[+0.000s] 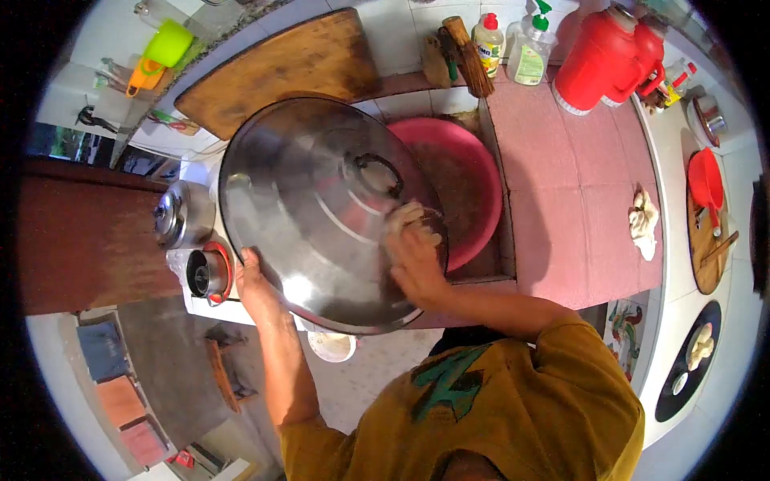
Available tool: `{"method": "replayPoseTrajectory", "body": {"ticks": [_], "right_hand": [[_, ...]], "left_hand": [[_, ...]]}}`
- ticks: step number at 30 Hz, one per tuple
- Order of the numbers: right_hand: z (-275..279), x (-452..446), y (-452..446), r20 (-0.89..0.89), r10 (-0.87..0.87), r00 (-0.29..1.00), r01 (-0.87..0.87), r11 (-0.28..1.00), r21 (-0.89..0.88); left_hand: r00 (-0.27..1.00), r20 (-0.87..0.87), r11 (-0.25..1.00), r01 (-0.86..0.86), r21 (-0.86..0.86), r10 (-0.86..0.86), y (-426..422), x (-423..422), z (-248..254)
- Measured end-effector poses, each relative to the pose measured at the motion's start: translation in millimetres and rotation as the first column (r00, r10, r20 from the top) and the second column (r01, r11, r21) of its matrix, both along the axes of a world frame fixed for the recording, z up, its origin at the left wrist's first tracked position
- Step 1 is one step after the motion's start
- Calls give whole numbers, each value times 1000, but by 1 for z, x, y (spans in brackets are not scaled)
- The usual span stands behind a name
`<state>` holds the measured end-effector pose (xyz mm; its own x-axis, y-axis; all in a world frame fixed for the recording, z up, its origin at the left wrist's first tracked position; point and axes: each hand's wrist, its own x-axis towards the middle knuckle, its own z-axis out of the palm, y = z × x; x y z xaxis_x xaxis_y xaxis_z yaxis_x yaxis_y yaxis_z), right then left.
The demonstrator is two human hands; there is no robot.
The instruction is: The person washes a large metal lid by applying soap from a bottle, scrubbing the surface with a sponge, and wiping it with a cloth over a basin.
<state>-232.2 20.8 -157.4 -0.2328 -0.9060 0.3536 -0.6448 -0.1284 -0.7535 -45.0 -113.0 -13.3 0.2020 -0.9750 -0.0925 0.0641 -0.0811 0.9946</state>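
Note:
A large dark metal lid [297, 192] with a black loop handle [378, 175] is tilted over the sink, partly covering a pink basin [481, 184] of murky water. My left hand [258, 289] grips the lid's lower left rim, its thumb on the top surface. On the lid's right side, below the handle, my right hand [417, 260] presses a light-coloured cloth [407, 215] against the metal.
Bottles [529, 60], red thermoses [589, 60] and a wooden stick [468, 56] stand behind the sink. A cutting board [281, 68] leans at the back left. Left of the lid are a metal kettle [192, 212] and a metal cup [205, 272]. Pink tiled counter [553, 208] lies right.

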Motion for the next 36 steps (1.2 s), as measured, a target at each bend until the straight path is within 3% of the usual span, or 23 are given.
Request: {"method": "replayPoseTrajectory", "body": {"ticks": [4,7,10,11,14,16,20,23,26,27,30,31,32,34,36], "right_hand": [[55,31,-11,-115,295,948,-315,920,-233],[102,30,-50,-101,499,860,-504,805,-312],[101,21,-107,-112,395,912,-405,821,-402],[98,16,-133,-63,314,948,-313,868,-386],[66,-5,-160,8,83,996,-79,968,-240],[45,-13,-128,0,134,991,-127,939,-319],[-14,-28,-35,-114,187,976,-202,971,-130],[-97,-39,-8,-106,118,987,-118,993,5],[-136,-62,-12,-22,19,1000,-18,998,54],[-129,-75,-19,53,0,999,-18,935,353],[-180,-102,-27,54,-88,995,38,798,602],[-161,-108,-25,-151,-33,988,123,755,644],[-141,-116,-21,-347,34,937,219,718,661],[-132,-127,-38,-375,9,927,228,782,581],[-147,-140,-66,-13,-103,995,101,926,365]], "left_hand": [[989,19,989,143,30,-143,16,-8,7],[978,42,974,198,111,-203,18,1,-6],[984,39,982,177,-70,-174,34,-22,12],[977,134,982,175,-73,-165,40,-25,15],[970,183,984,170,-52,-158,42,-22,11],[974,174,987,155,-45,-145,38,-12,2],[991,65,992,117,38,-119,40,-2,-7],[995,-35,995,96,27,-95,44,3,-18],[994,-72,992,94,85,-88,50,6,-20],[992,-86,990,96,100,-88,50,8,-20],[990,-92,993,108,54,-103,50,8,-22],[994,-71,994,86,68,-81,52,8,-21],[997,-50,995,65,80,-61,52,8,-20],[999,-29,996,39,86,-36,50,9,-20],[999,-36,996,21,91,-18,53,14,-23]]}}
